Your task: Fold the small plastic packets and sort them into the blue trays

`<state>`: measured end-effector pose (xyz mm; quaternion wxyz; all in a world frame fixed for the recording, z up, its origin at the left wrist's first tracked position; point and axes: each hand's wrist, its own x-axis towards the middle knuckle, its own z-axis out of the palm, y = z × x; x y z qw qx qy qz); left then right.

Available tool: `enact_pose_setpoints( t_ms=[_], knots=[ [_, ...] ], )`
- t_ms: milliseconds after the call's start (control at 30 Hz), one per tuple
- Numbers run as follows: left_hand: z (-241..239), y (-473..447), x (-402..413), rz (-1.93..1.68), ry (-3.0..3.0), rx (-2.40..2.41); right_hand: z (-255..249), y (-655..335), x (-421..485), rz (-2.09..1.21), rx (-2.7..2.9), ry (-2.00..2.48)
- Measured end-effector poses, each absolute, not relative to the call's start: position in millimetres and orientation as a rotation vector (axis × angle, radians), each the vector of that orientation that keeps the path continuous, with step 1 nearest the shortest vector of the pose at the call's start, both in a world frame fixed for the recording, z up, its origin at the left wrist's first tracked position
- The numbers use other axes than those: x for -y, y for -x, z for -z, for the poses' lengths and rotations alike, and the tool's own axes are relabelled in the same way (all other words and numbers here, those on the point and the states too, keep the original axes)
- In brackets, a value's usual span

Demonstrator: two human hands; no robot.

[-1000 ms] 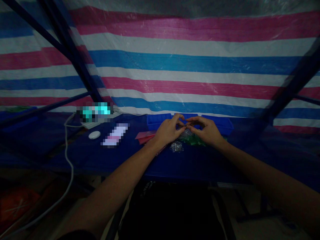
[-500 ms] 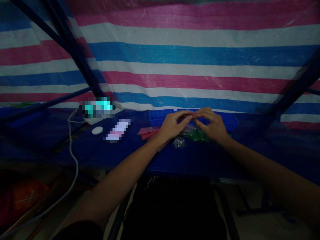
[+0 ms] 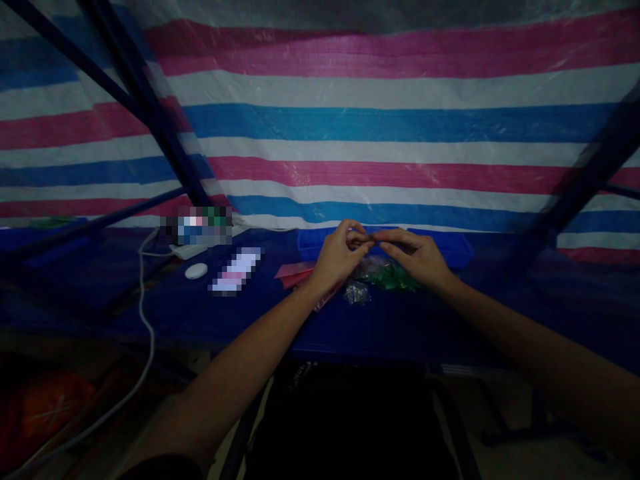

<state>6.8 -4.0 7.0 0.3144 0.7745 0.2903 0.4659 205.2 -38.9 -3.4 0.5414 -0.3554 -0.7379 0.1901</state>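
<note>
My left hand [image 3: 342, 253] and my right hand [image 3: 416, 255] meet at the fingertips above the blue table. Both are closed in a pinch around something small and dark that I cannot make out. Just below them lie green plastic packets [image 3: 395, 277] and a small clear bag [image 3: 357, 293] with shiny bits in it. Pink-red packets [image 3: 295, 273] rest beside my left wrist, partly under the forearm. Behind the hands stand blue trays [image 3: 311, 244], whose contents are hidden.
On the left of the table [image 3: 280, 323] are a phone [image 3: 236, 271], a round white case [image 3: 196, 271] and a white power strip [image 3: 190, 251] with a cable [image 3: 143, 293]. Blue frame posts [image 3: 175, 153] flank the striped sheet [image 3: 380, 123] at the back.
The view has tilted up slightly, so everything sits a little lower. My left fingers have curled more, and my right fingers have straightened toward the left fingertips.
</note>
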Motion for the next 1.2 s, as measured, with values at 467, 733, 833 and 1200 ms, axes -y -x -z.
enact_pose_setpoints(
  t_ms=[467,733,833,1200],
  knots=[
    [-20,1,10,-1.399,-2.354,-0.890,8,-207,31,0.016,2.209,0.878],
    [-15,0,6,-1.348,-2.373,-0.899,9,-201,34,-0.064,2.408,0.817],
    [-15,0,5,-1.344,-2.388,-0.900,10,-201,32,-0.131,2.333,0.814],
    [-13,2,4,-1.282,-2.510,-0.879,9,-199,34,-0.267,1.977,0.903]
  ],
)
